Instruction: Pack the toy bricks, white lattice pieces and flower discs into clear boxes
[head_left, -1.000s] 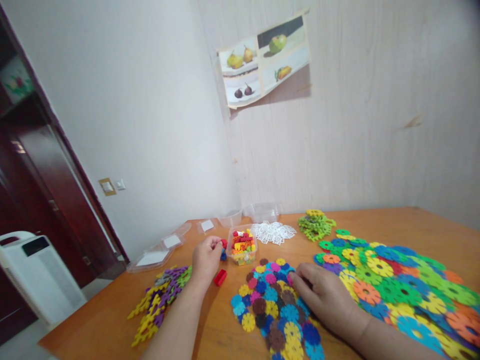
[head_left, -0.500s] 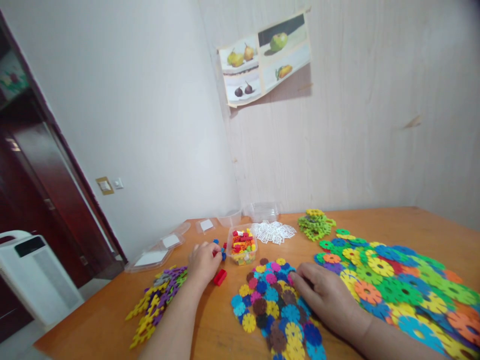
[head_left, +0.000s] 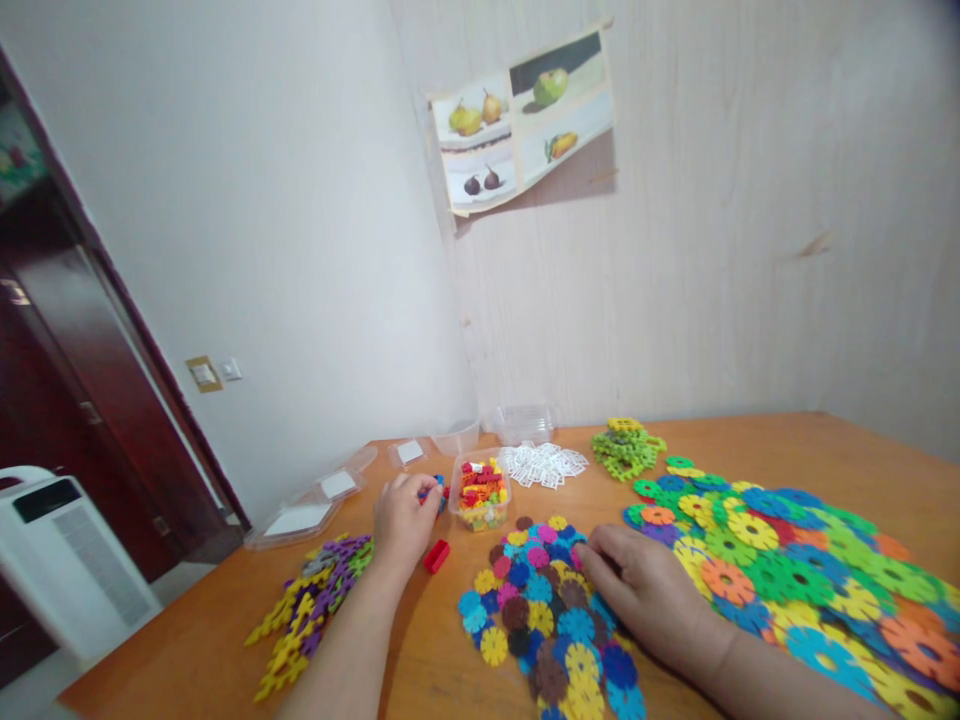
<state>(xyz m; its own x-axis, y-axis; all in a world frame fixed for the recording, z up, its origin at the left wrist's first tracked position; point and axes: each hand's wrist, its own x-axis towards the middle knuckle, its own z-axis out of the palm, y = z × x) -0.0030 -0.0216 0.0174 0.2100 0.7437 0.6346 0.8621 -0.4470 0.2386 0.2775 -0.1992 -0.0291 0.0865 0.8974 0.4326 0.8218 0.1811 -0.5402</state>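
The left hand (head_left: 405, 515) is near the red block (head_left: 436, 556). The right hand (head_left: 643, 578) is at the small discs (head_left: 540, 615). Neither grip can be determined.

Blocks (head_left: 484, 486) in tub (head_left: 454, 508) on table (head_left: 431, 650); lids (head_left: 298, 518) left, disc pile (head_left: 537, 588) before tub.

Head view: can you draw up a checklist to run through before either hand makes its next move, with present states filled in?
1. Both hands visible: ok; left hand and right hand are in frame.
2. Left hand's grip confirmed: cannot tell; its fingertips are by small blue pieces, but the contact is unclear.
3. Clear tub upright and open: ok; colored pieces fill it.
4. Red pieces all in the tub: not ok; a red piece lies on the table.
5. Right hand away from the small discs: not ok; it is at their right edge.
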